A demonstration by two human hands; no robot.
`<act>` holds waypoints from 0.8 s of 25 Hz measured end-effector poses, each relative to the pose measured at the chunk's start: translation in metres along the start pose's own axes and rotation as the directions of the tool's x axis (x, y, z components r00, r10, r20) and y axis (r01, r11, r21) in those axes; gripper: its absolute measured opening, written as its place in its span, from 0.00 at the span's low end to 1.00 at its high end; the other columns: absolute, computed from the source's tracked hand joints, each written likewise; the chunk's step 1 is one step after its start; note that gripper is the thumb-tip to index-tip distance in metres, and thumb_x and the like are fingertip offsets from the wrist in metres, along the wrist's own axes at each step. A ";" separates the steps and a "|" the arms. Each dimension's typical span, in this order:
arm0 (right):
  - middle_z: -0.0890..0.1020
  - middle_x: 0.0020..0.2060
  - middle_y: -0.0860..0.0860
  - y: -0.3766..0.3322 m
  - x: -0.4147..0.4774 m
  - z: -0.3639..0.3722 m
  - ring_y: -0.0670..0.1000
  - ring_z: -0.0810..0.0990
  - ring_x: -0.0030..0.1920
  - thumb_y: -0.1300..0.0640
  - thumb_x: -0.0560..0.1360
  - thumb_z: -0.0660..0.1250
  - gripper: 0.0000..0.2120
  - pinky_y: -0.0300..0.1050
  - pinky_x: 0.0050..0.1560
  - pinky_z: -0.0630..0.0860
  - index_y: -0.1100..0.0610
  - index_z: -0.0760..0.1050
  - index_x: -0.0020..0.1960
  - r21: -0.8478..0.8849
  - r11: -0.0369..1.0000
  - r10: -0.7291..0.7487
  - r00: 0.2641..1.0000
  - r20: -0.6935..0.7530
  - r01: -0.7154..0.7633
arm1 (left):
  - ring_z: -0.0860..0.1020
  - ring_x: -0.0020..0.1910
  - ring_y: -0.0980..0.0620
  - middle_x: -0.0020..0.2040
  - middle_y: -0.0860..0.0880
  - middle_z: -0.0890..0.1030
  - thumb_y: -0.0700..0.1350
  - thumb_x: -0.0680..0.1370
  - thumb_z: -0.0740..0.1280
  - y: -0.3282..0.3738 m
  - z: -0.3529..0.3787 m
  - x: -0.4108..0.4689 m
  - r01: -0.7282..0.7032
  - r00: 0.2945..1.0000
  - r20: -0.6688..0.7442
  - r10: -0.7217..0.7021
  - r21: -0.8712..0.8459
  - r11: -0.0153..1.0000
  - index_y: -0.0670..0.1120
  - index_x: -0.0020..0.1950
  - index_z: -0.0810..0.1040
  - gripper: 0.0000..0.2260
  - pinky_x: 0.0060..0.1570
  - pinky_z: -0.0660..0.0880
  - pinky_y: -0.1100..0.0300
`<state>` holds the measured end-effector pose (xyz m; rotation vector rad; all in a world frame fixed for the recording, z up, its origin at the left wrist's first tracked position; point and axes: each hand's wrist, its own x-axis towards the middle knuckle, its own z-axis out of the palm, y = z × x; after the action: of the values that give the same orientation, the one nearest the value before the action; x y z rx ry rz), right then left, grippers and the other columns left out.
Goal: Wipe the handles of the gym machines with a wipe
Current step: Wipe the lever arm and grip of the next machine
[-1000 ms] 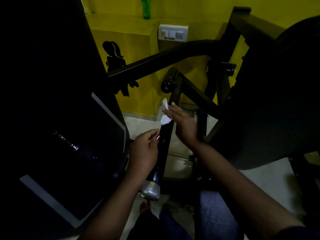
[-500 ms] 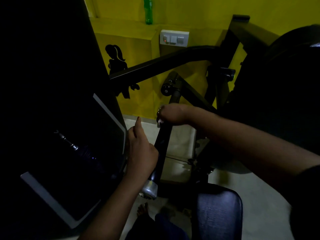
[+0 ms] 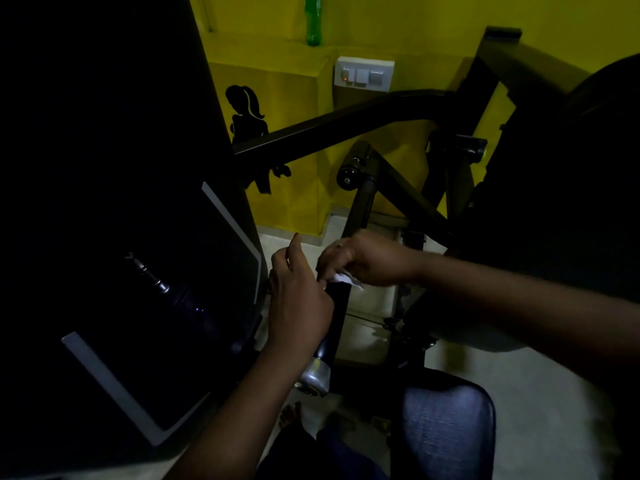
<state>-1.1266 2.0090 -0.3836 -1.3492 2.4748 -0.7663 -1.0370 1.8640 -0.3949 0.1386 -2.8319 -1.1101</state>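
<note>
A black machine handle [image 3: 337, 313] with a silver end cap [image 3: 316, 375] slants up through the middle of the head view. My right hand [image 3: 363, 259] is wrapped over the handle and grips a crumpled white wipe [image 3: 344, 279] against it. My left hand [image 3: 299, 299] holds the handle's left side just below the wipe, its index finger pointing up. The part of the handle under both hands is hidden.
A dark padded panel [image 3: 138, 271] with grey trim fills the left. Black frame bars [image 3: 346, 129] cross in front of the yellow wall [image 3: 415, 22]. A blue seat pad [image 3: 446, 424] lies at the lower right. A switch plate [image 3: 363, 72] and a green bottle [image 3: 313, 20] sit on the wall ledge.
My right hand slid down the handle with the wipe, from near the upper joint to just above my left hand. My left hand stayed on the handle, with its index finger now raised.
</note>
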 end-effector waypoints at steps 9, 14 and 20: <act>0.79 0.61 0.53 0.025 -0.020 0.067 0.52 0.73 0.68 0.66 0.75 0.60 0.17 0.47 0.66 0.72 0.58 0.80 0.60 0.047 0.965 0.206 0.637 -0.743 -0.258 | 0.75 0.58 0.48 0.66 0.44 0.71 0.33 0.77 0.58 -0.002 0.005 0.005 -0.014 0.999 0.036 0.015 -0.032 0.999 0.44 0.73 0.66 0.24 0.47 0.63 0.69; 0.76 0.66 0.54 0.022 -0.026 0.084 0.50 0.69 0.70 0.71 0.75 0.59 0.23 0.37 0.70 0.63 0.57 0.75 0.66 -0.088 0.943 0.142 0.627 -0.766 -0.321 | 0.78 0.51 0.49 0.56 0.44 0.79 0.35 0.78 0.60 -0.001 0.005 0.008 -0.214 0.977 0.002 0.214 0.060 0.975 0.42 0.61 0.80 0.15 0.50 0.69 0.68; 0.71 0.69 0.60 0.076 0.014 0.026 0.60 0.65 0.73 0.78 0.70 0.57 0.29 0.47 0.72 0.61 0.63 0.70 0.70 0.046 0.863 0.412 0.647 -0.642 -0.503 | 0.78 0.48 0.46 0.52 0.43 0.79 0.41 0.78 0.63 0.004 0.007 0.011 -0.268 0.963 0.035 0.266 0.076 0.961 0.41 0.59 0.80 0.12 0.47 0.76 0.55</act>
<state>-1.1774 2.0224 -0.4456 -0.4263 3.2443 -1.0595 -1.0486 1.8698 -0.3965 -0.2467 -2.8081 -0.9477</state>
